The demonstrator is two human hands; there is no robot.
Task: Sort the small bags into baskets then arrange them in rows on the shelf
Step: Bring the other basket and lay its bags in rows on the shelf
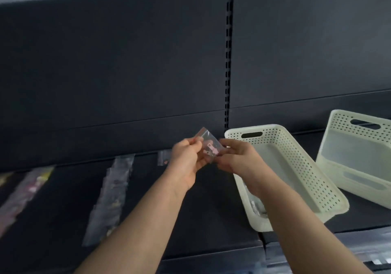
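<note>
small bag [209, 146] pinched by both your left hand [187, 159] and right hand [239, 157] | started row [165, 157] lies just left, below | left hand nearer

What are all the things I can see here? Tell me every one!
held bag: one, clear with pink bits, between both hands
lone bag: one, clear, on the shelf left of the hands
bag rows: at least two, clear, some pink and yellow, shelf's left side
near basket: one, cream, shelf's right, a few bags inside
far basket: one, cream, far right
shelf: one, black
left hand: pinches held bag
right hand: pinches held bag
</note>
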